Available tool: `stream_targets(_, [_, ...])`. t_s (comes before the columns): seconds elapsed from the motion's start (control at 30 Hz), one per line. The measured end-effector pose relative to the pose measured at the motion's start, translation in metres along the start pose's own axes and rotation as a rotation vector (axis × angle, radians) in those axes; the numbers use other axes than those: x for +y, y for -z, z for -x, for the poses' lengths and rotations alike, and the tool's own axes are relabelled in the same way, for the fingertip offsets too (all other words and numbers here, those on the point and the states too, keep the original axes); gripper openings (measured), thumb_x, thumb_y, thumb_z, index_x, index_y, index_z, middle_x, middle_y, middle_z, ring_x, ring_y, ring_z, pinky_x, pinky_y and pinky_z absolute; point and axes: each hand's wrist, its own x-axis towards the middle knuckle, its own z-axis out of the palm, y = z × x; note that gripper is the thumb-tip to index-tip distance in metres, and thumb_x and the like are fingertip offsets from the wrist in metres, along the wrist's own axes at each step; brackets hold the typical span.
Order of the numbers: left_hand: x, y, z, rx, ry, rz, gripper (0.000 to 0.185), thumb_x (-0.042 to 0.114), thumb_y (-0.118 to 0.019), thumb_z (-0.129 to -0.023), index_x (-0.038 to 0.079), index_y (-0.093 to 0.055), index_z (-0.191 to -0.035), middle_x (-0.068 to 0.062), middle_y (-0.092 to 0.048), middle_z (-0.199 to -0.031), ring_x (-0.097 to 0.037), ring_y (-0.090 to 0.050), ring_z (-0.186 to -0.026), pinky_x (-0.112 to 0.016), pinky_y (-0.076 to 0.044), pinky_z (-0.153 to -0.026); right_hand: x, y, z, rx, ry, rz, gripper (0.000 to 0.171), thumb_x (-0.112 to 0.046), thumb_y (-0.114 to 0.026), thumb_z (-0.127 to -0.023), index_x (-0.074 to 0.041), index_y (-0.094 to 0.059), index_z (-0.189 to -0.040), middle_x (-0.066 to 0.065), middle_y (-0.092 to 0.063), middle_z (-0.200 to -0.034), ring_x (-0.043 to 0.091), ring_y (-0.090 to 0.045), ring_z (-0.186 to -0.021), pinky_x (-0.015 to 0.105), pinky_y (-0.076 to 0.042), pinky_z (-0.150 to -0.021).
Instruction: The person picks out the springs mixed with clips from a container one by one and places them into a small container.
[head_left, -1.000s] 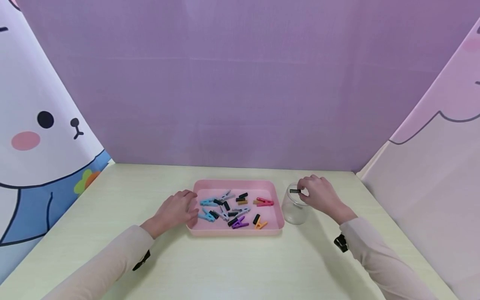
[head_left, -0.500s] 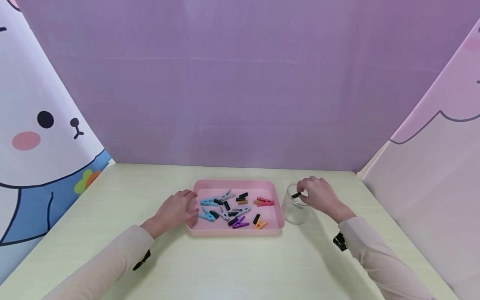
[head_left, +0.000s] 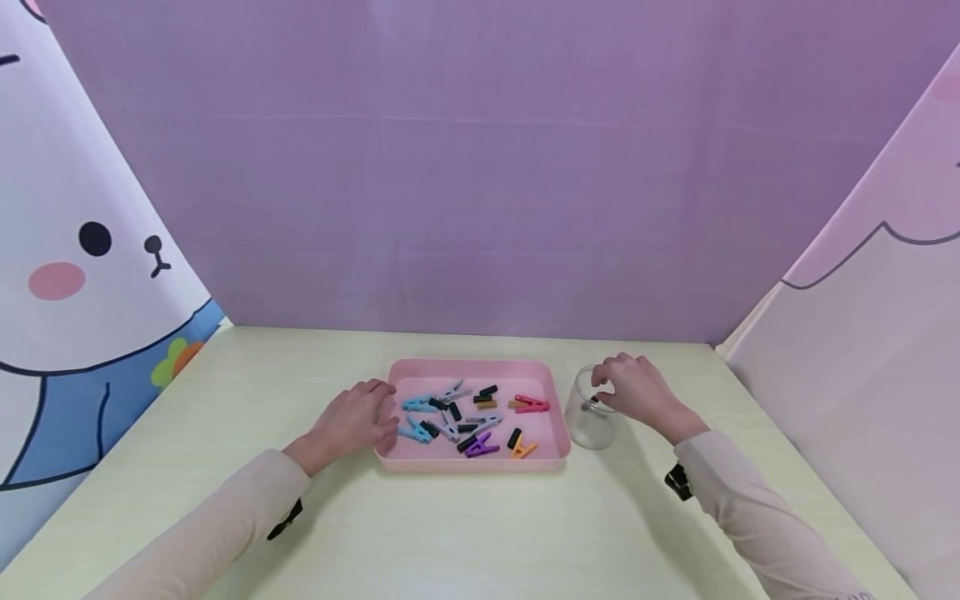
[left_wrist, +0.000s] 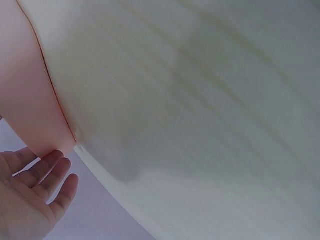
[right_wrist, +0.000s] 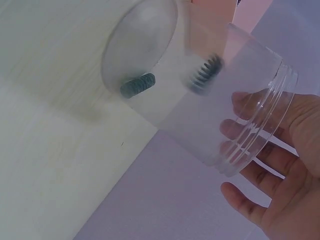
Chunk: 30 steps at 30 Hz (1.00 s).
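Pale table (head_left: 480,533) before purple walls. Right hand (head_left: 633,392) poised over jar (head_left: 588,421), fingers loosely spread, holding nothing; black spring (right_wrist: 204,74) mid-fall inside, another (right_wrist: 137,85) resting at bottom. Left hand (head_left: 352,421) relaxed, touching tray (head_left: 468,462) at its left edge.

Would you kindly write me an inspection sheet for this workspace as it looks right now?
Surface: pale wood-grain table.
Job's things: clear jar upright beside the pink tray; two dark springs inside the jar, one blurred; coloured clips and springs in the tray.
Clutter: nothing seen.
Grippers: left hand rests at the tray's left edge; right hand over the jar mouth, fingers relaxed.
Cables: nothing seen.
Surroundings: purple backdrop, cartoon panels at the sides.
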Motion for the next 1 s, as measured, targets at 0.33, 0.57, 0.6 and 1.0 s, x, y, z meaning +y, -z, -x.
stream_targets(0.33, [0.000,0.000,0.000,0.002,0.000,-0.002,0.051,0.034,-0.063,-0.080,0.001,-0.055,-0.118,-0.015,-0.057,-0.120,-0.033,-0.054,-0.108,-0.044,-0.050,-0.084,0.000,0.000,-0.001,-0.002,-0.007,-0.008,0.014,-0.013,-0.073,-0.071,-0.013,-0.068,-0.084,0.001,-0.067,-0.084,0.022,-0.057,-0.080,0.043,-0.045,-0.068])
stream_targets(0.57, [0.000,-0.001,0.000,0.005,-0.002,0.001,0.051,0.034,-0.063,-0.080,0.001,-0.056,-0.118,-0.015,-0.057,-0.119,-0.032,-0.055,-0.108,-0.044,-0.050,-0.083,-0.001,0.003,-0.002,0.011,0.004,0.003,0.015,-0.013,-0.073,-0.071,-0.011,-0.068,-0.085,0.001,-0.067,-0.083,0.021,-0.058,-0.077,0.042,-0.046,-0.066])
stream_targets(0.6, [0.000,-0.001,0.000,0.006,-0.003,-0.001,0.051,0.034,-0.063,-0.080,0.001,-0.056,-0.118,-0.015,-0.057,-0.119,-0.032,-0.055,-0.108,-0.044,-0.050,-0.083,-0.001,0.003,-0.003,0.015,0.008,0.004,0.015,-0.013,-0.073,-0.071,-0.011,-0.068,-0.086,0.001,-0.067,-0.084,0.021,-0.059,-0.077,0.041,-0.047,-0.065])
stream_targets(1.0, [-0.002,-0.002,-0.002,0.011,-0.014,0.003,0.050,0.033,-0.064,-0.080,0.001,-0.056,-0.117,-0.015,-0.058,-0.118,-0.032,-0.055,-0.107,-0.042,-0.051,-0.081,-0.023,0.015,-0.014,0.074,0.077,0.015,0.013,-0.011,-0.072,-0.072,-0.012,-0.069,-0.085,0.001,-0.068,-0.084,0.021,-0.059,-0.075,0.041,-0.048,-0.065])
